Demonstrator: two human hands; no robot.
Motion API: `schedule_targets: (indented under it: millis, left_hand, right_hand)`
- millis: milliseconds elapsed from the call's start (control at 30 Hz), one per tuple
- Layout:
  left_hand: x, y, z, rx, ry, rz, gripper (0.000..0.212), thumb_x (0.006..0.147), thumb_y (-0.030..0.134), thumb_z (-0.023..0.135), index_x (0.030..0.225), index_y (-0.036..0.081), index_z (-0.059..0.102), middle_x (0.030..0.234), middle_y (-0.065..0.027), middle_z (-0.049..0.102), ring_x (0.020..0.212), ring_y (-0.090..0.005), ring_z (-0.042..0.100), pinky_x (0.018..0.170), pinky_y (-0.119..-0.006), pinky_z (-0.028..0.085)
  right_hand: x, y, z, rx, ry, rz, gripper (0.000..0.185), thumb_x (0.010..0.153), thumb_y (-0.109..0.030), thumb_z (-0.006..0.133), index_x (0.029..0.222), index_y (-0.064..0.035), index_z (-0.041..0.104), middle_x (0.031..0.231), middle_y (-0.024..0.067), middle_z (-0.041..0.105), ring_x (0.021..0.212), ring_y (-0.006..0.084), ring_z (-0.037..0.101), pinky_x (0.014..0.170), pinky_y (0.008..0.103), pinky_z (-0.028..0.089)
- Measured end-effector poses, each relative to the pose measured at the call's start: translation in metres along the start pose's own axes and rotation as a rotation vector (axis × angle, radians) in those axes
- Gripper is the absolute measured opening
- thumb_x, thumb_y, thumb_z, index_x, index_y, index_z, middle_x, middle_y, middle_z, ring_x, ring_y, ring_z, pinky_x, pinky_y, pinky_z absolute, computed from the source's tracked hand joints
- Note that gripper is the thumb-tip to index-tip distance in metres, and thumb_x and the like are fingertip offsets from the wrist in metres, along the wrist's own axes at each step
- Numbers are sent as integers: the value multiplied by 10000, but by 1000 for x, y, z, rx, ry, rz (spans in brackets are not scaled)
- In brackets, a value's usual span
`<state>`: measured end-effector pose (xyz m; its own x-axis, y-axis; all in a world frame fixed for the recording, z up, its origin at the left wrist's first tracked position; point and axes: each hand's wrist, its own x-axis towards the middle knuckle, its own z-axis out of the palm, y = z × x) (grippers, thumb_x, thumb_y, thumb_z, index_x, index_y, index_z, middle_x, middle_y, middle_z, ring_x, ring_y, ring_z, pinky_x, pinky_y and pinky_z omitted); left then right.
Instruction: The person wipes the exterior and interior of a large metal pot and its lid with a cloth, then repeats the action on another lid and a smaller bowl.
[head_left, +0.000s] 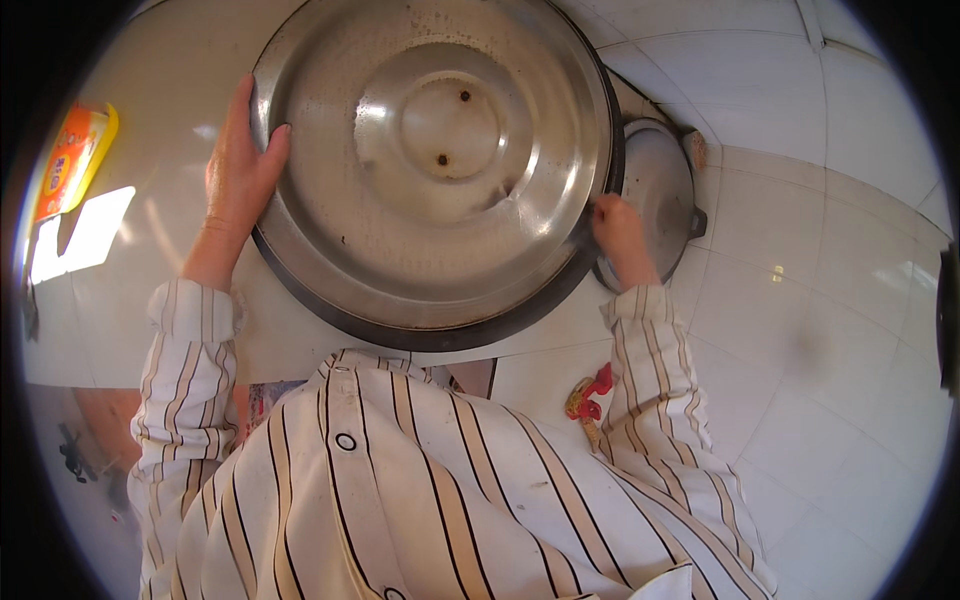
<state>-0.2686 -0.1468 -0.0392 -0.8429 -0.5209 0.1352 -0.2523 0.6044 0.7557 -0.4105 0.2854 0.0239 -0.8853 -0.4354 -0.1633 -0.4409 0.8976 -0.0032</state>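
A large round stainless-steel lid (322, 150) fills the upper middle of the view, its dished face towards me. Two rusty bolt spots mark its centre, and droplets dot its upper part. A dark round rim (450, 339), perhaps of a wok or pan, curves around its lower and right sides. My left hand (244, 161) holds the lid's left edge, the thumb over the face and the fingers along the outside. At the right side, my right hand (621, 232) is curled against the dark rim; its fingertips are hidden.
A smaller grey pan or lid with a side handle (699, 223) lies right of the large lid. White tiles (787, 315) cover the right side. An orange and yellow package (75, 161) is at the far left. A red-and-gold ornament (586, 401) hangs by my right sleeve.
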Motion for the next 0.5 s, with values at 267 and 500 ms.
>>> schedule_targets:
  millis: [267, 500]
  left_hand:
    - [6, -7, 9, -14, -8, 55, 638, 789, 263, 574, 1338, 70, 312, 1295, -162, 448, 1160, -318, 459, 932, -368, 382]
    - [4, -12, 10, -4, 22, 53, 646, 782, 283, 577, 1336, 79, 313, 1295, -151, 452, 1158, -315, 461, 929, -374, 386]
  right_hand:
    - [10, 16, 6, 62, 149, 6, 44, 680, -6, 530, 688, 9, 571, 733, 215, 574, 718, 393, 560, 651, 464, 449]
    - [-36, -24, 7, -29, -39, 91, 65, 680, -7, 523, 675, -17, 587, 749, 210, 590, 722, 392, 572, 654, 462, 462]
